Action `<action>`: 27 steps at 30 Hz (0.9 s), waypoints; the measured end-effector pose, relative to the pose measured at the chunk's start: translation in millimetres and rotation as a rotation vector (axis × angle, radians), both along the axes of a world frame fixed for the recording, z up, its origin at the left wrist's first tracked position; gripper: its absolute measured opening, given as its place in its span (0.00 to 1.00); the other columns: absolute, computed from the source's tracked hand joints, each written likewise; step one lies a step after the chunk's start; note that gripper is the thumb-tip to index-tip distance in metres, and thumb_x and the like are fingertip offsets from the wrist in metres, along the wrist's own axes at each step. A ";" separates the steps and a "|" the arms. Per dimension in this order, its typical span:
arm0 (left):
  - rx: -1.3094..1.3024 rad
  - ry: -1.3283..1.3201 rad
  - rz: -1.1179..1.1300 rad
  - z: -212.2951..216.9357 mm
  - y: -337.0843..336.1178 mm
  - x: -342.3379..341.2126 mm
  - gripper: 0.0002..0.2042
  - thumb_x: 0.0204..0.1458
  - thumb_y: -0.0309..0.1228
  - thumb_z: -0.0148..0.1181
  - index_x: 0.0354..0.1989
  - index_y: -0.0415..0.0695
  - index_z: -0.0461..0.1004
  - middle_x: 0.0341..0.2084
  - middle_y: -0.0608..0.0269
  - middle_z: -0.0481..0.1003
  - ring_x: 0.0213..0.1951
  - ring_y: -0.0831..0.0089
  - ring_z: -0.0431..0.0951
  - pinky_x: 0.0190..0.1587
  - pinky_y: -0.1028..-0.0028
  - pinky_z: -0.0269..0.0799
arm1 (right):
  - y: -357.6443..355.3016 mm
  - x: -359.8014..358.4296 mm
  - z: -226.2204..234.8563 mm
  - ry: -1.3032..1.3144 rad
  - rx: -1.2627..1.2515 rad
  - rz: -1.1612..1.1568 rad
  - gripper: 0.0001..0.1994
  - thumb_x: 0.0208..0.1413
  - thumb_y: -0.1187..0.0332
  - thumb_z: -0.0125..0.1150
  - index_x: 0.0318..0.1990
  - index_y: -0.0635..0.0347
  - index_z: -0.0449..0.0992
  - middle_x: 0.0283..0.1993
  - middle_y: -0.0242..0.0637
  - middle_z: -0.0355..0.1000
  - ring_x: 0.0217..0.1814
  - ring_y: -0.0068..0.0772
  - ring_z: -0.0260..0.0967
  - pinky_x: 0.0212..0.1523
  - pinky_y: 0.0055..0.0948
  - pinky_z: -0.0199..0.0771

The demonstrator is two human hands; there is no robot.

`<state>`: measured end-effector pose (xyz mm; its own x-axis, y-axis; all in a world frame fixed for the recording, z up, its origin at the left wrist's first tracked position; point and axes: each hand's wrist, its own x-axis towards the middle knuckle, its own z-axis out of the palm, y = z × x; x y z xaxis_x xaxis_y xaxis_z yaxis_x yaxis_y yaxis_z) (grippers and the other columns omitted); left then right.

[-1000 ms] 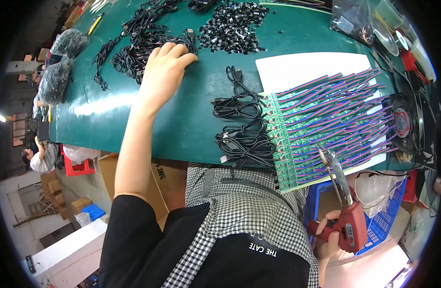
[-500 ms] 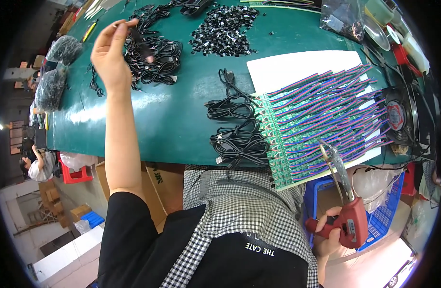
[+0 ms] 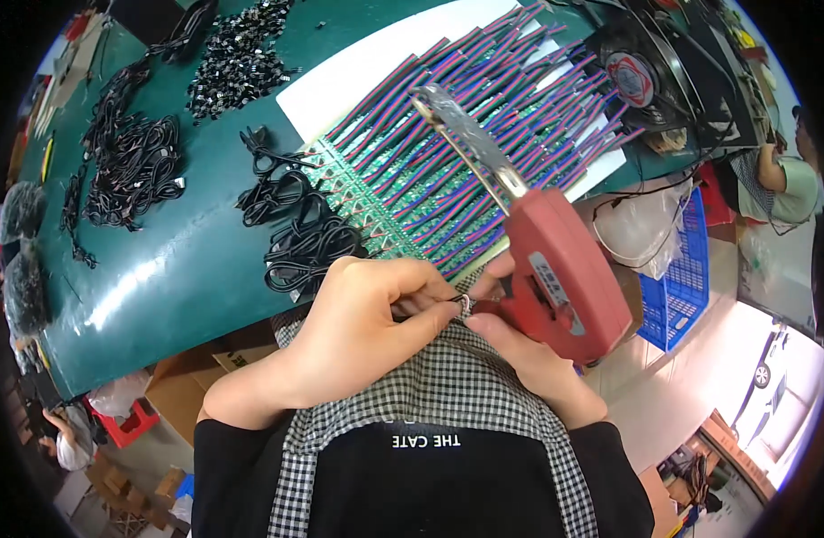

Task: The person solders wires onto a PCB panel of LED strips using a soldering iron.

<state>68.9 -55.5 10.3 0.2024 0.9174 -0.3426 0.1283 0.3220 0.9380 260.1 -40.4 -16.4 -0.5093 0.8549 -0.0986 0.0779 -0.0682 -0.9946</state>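
My right hand [image 3: 533,363] grips a red soldering gun [image 3: 569,278] whose long metal tip points up and away over the boards. My left hand [image 3: 358,327] is closed in a pinch at the near table edge. Its fingertips meet the right thumb and finger at a thin dark wire end [image 3: 466,306] with a pale tip, mostly hidden by the fingers. Just beyond lie green circuit boards [image 3: 367,202] in a row, with blue, red and black wires [image 3: 483,117] fanning out to the right. Bundled black cables [image 3: 309,242] rest along the boards' left edge, some reaching onto them.
A heap of black cables [image 3: 134,170] lies far left on the green table [image 3: 205,260]. Small black connectors [image 3: 237,54] are piled at the back. White sheeting [image 3: 331,81] lies under the wires. A fan [image 3: 629,79] stands at right, above a blue crate [image 3: 676,287]. Other people are in the background.
My left hand has come from the far-left cable heap to my front, meeting the right. My right hand has raised the soldering gun and brought it inward over the boards. The view has turned.
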 end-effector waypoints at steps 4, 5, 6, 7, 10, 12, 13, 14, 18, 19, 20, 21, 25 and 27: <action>0.027 0.024 0.002 1.0 0.3 4.6 0.03 0.46 0.21 0.60 0.26 0.34 0.74 0.18 0.60 0.76 0.22 0.79 0.78 0.27 0.80 0.73 | -6.4 0.9 -8.6 -0.021 0.053 -0.078 0.35 0.47 0.78 0.65 0.62 0.68 0.54 0.45 0.39 0.68 0.41 0.26 0.72 0.44 0.25 0.72; 0.018 0.026 0.008 0.9 0.1 4.6 0.03 0.46 0.21 0.60 0.26 0.34 0.74 0.18 0.60 0.76 0.22 0.79 0.78 0.27 0.80 0.73 | -7.1 1.0 -8.8 -0.110 0.150 -0.060 0.37 0.47 0.78 0.64 0.63 0.70 0.51 0.47 0.40 0.69 0.41 0.26 0.73 0.44 0.26 0.73; 0.019 0.026 0.009 0.8 -0.7 5.0 0.03 0.46 0.21 0.60 0.26 0.34 0.74 0.18 0.60 0.76 0.22 0.79 0.78 0.27 0.80 0.73 | -7.6 1.6 -8.3 -0.110 0.151 -0.059 0.37 0.47 0.78 0.64 0.63 0.70 0.51 0.47 0.40 0.69 0.41 0.26 0.73 0.44 0.26 0.73; 0.002 0.013 0.004 0.8 -1.6 5.3 0.03 0.46 0.21 0.60 0.26 0.34 0.74 0.18 0.60 0.76 0.22 0.79 0.78 0.27 0.80 0.73 | -8.0 1.9 -7.3 -0.153 0.153 -0.057 0.36 0.47 0.78 0.64 0.63 0.71 0.50 0.49 0.42 0.69 0.41 0.26 0.73 0.44 0.26 0.73; -0.009 0.020 -0.042 3.1 -1.8 5.9 0.02 0.47 0.20 0.60 0.26 0.34 0.74 0.19 0.60 0.76 0.23 0.79 0.78 0.28 0.81 0.72 | -12.7 0.7 -9.9 -0.108 0.081 -0.137 0.36 0.48 0.77 0.64 0.62 0.72 0.51 0.47 0.41 0.69 0.40 0.26 0.73 0.43 0.26 0.74; -0.004 0.041 -0.080 5.1 -0.9 4.5 0.02 0.48 0.20 0.59 0.27 0.33 0.74 0.21 0.61 0.77 0.25 0.80 0.78 0.29 0.82 0.72 | -12.5 1.4 -9.7 -0.019 0.007 -0.214 0.35 0.48 0.76 0.64 0.62 0.72 0.51 0.45 0.39 0.70 0.38 0.26 0.73 0.42 0.26 0.74; 0.012 0.042 -0.157 5.4 0.5 2.4 0.02 0.48 0.20 0.60 0.27 0.34 0.74 0.21 0.61 0.77 0.25 0.79 0.78 0.30 0.81 0.72 | -8.5 3.5 -6.4 0.050 -0.052 -0.170 0.33 0.48 0.77 0.64 0.60 0.71 0.53 0.42 0.38 0.70 0.37 0.25 0.72 0.41 0.26 0.74; 0.029 0.043 -0.234 5.2 1.3 0.3 0.02 0.48 0.20 0.60 0.28 0.34 0.74 0.21 0.60 0.77 0.25 0.79 0.78 0.30 0.80 0.72 | -4.5 5.6 -3.2 0.119 -0.111 -0.126 0.31 0.48 0.77 0.63 0.59 0.71 0.55 0.39 0.37 0.69 0.35 0.25 0.71 0.40 0.26 0.73; -0.042 -0.136 -0.396 5.1 -2.2 -7.3 0.02 0.50 0.20 0.59 0.29 0.33 0.74 0.20 0.61 0.76 0.23 0.79 0.76 0.29 0.79 0.72 | 10.4 12.9 4.0 0.381 -0.069 -0.259 0.24 0.45 0.83 0.60 0.52 0.67 0.62 0.42 0.39 0.65 0.36 0.27 0.70 0.37 0.25 0.73; -0.041 -0.136 -0.396 3.8 -3.0 -6.6 0.02 0.50 0.20 0.59 0.29 0.33 0.74 0.20 0.61 0.76 0.23 0.79 0.76 0.29 0.79 0.72 | 13.1 13.1 9.1 0.337 -0.034 -0.362 0.23 0.45 0.83 0.61 0.51 0.66 0.63 0.43 0.39 0.65 0.35 0.27 0.71 0.38 0.26 0.74; -0.176 -0.256 -0.222 0.2 -4.1 -5.9 0.02 0.51 0.20 0.58 0.30 0.33 0.73 0.20 0.60 0.76 0.23 0.79 0.76 0.29 0.80 0.72 | 12.3 13.4 10.4 0.322 -0.025 -0.345 0.23 0.46 0.83 0.61 0.51 0.65 0.63 0.43 0.39 0.65 0.37 0.27 0.71 0.40 0.26 0.74; -0.306 -0.370 -0.046 -2.9 -4.7 -4.4 0.02 0.52 0.20 0.57 0.32 0.33 0.73 0.21 0.60 0.75 0.23 0.78 0.76 0.28 0.80 0.72 | 9.9 14.6 11.3 0.308 -0.014 -0.330 0.23 0.47 0.83 0.60 0.52 0.65 0.63 0.42 0.39 0.65 0.38 0.27 0.71 0.41 0.27 0.74; -0.258 -0.376 -0.067 -5.8 -3.1 1.3 0.03 0.53 0.19 0.55 0.35 0.33 0.70 0.21 0.59 0.76 0.24 0.78 0.76 0.29 0.81 0.72 | 0.3 6.0 9.2 0.138 -0.043 -0.155 0.23 0.49 0.83 0.58 0.54 0.63 0.61 0.42 0.38 0.65 0.42 0.27 0.70 0.44 0.28 0.73; -0.252 -0.367 -0.066 -7.4 -3.3 2.3 0.04 0.53 0.19 0.55 0.35 0.33 0.69 0.21 0.59 0.76 0.24 0.78 0.76 0.30 0.81 0.72 | -1.6 2.3 4.6 0.214 -0.104 -0.118 0.24 0.52 0.82 0.57 0.56 0.63 0.59 0.43 0.37 0.64 0.45 0.29 0.69 0.45 0.28 0.73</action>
